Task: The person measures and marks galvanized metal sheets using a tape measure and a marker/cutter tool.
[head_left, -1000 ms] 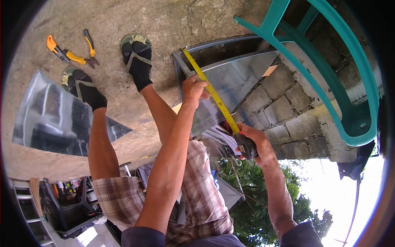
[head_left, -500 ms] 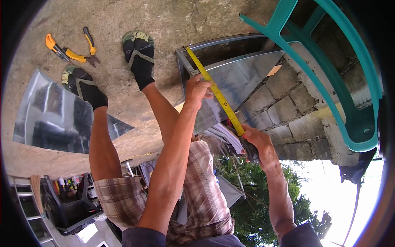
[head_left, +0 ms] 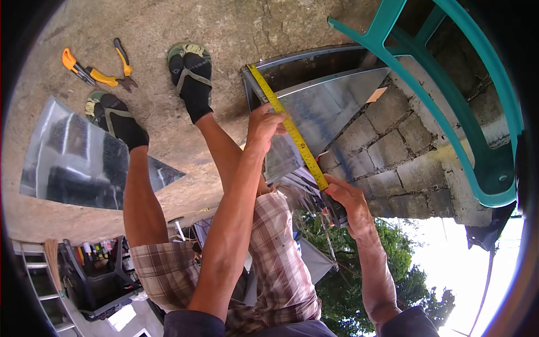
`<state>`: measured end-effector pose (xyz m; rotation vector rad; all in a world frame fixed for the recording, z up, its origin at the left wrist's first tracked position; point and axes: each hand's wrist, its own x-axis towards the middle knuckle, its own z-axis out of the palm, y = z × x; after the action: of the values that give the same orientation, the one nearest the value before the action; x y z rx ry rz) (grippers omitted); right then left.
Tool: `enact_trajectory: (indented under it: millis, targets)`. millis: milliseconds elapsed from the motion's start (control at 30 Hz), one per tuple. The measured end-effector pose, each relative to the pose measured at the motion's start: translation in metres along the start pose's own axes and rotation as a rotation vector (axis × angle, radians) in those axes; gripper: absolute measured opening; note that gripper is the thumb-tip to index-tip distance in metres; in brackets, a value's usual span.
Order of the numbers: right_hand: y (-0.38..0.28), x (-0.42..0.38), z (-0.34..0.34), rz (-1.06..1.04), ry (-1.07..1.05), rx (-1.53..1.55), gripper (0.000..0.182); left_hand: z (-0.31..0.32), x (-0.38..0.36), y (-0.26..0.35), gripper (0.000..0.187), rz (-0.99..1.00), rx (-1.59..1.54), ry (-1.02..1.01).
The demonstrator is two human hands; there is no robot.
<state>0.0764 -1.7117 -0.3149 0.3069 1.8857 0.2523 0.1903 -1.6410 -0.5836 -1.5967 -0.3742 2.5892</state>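
Note:
A yellow tape measure [head_left: 297, 139] runs diagonally, its end at the upper left corner of a metal frame [head_left: 255, 92] with a grey sheet panel [head_left: 331, 101]. My left hand [head_left: 265, 124] pinches the tape blade near the frame's side. The dark tape case is in my right hand [head_left: 349, 203], at the lower end of the blade, its fingers wrapped round it.
Orange-handled pliers [head_left: 120, 70] and an orange cutter [head_left: 77, 66] lie on the concrete near my feet. A shiny metal sheet [head_left: 73, 157] lies at the left. A green plastic chair [head_left: 449, 101] stands at the right by a block wall [head_left: 393, 151].
My right hand has shifted slightly left and down with the tape case. The tape's end has moved slightly left, and my left hand has moved a little left.

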Motion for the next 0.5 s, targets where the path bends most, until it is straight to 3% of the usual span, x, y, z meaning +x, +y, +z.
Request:
enact_trajectory:
  millis: [500]
  targets:
    - [-0.01,-0.006,0.007,0.074,0.003,0.07,0.061,-0.001,-0.004,0.0,0.038,-0.016,-0.04,0.019]
